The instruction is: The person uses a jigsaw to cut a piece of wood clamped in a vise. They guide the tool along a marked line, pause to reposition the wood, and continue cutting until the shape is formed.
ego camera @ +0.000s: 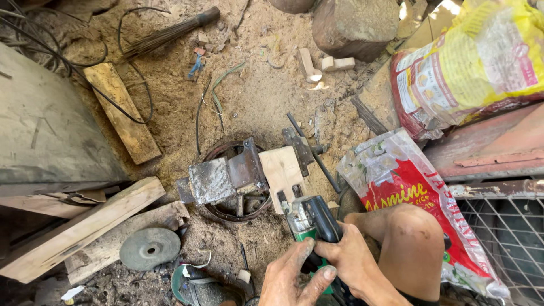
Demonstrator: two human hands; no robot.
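Low centre of frame: left hand (294, 277) and right hand (348, 260) both clenched round a green-and-black power tool (310, 222), nose aimed at the pale wood block (281, 171) clamped in the rusty metal vise (226, 177), probably for steadiness. At lower left, grinding disc (150, 248) and planks (79, 226); at right, printed sack (408, 192) crowding the bare knee (411, 238).

The angle grinder (310, 222) has a green and black body with a metal head, and it lies tilted, its head pointing up and away toward a pale wooden block (281, 170). That block is clamped flat in a rusty metal vise (226, 177) on the sawdust-covered ground, just beyond the grinder's head. The grinder's rear end is hidden low in the view.
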